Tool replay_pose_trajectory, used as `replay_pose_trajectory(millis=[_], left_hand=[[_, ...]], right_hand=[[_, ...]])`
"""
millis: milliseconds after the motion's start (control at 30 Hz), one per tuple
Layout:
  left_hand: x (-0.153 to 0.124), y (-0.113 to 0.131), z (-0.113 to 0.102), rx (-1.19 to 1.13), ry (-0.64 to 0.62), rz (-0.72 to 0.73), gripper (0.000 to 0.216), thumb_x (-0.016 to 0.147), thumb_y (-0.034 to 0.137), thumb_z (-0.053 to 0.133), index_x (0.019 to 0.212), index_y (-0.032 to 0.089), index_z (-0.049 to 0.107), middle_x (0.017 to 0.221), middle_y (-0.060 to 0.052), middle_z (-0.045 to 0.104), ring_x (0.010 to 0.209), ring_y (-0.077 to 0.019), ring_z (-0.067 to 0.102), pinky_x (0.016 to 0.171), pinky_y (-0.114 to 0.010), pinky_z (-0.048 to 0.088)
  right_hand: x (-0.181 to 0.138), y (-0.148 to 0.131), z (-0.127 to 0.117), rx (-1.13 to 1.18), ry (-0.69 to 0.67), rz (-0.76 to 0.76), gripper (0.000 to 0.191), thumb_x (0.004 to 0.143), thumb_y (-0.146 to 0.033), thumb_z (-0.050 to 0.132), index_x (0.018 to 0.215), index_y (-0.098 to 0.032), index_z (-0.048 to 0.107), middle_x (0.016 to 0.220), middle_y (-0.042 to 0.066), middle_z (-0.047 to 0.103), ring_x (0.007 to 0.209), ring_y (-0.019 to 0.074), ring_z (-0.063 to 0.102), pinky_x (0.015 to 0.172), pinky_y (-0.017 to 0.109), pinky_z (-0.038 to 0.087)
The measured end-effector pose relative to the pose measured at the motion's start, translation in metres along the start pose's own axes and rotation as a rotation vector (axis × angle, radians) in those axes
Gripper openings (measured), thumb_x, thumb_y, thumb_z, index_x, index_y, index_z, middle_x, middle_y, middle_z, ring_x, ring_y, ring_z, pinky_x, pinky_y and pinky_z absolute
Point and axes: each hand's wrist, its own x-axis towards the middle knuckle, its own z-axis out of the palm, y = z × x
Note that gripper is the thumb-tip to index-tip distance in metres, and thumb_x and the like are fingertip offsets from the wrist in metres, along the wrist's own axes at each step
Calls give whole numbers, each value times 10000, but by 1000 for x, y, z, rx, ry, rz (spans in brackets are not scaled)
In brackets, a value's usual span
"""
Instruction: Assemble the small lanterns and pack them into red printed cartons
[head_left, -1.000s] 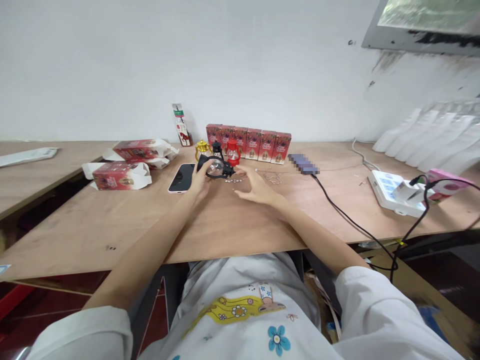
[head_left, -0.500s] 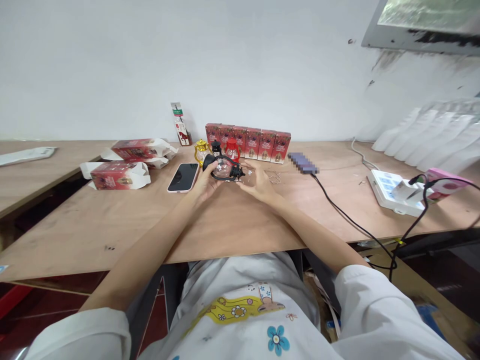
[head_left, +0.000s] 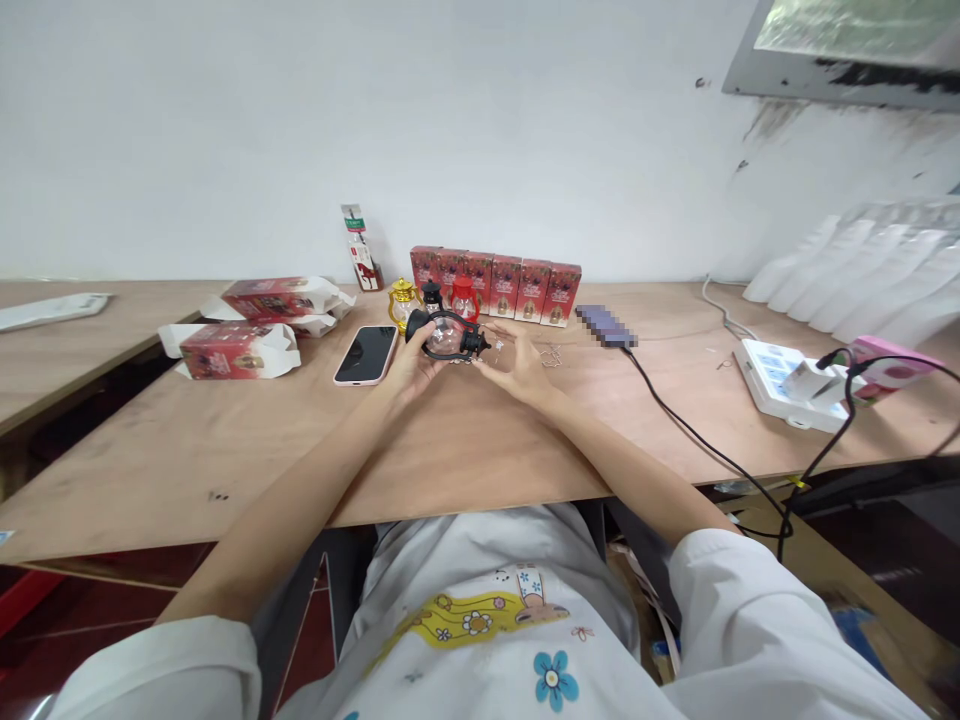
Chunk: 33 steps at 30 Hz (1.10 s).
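- Six red printed cardboard boxes [head_left: 507,287] stand in a row on the pale brown wooden tabletop [head_left: 465,440], near a white wall [head_left: 450,120].
- Over the tabletop, a black-framed lantern with a clear, rounded body [head_left: 447,338] is tilted sideways in the left hand [head_left: 409,370], fingers clasped about its wide end.
- The right hand [head_left: 523,376] spreads its fingers near the capped end; contact is unclear.
- A grey-framed window [head_left: 855,40] sits at upper right.
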Motion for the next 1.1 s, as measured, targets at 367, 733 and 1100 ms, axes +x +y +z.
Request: replay_pose_trajectory(millis=[367,733,1100], left_hand=[[-2,1,2,2,2,-3,161,826,255,631,941,146,658,885,-38,722,767,-122,676,688,-207,573],[0,0,0,11,22,-25,179,798,260,666,943,157,652,891,-34,712,761,-122,670,680,-212,570],[2,-3,0,-46,95,-62,177,838,330,640,926,176,636,883,-44,706,763,-142,669,609,-204,568]], right_hand=[[0,-1,1,25,8,-5,598,831,-466,647,1305,-217,380,1301,147,556,1238,257,558,1091,480,452],[0,2,2,-1,-13,-16,614,843,-540,617,1311,-227,372,1297,148,556,1236,255,558,1080,483,457],[1,-6,4,72,-4,19,614,827,-500,641,1293,-217,359,1279,150,572,1206,250,580,1076,479,463]])
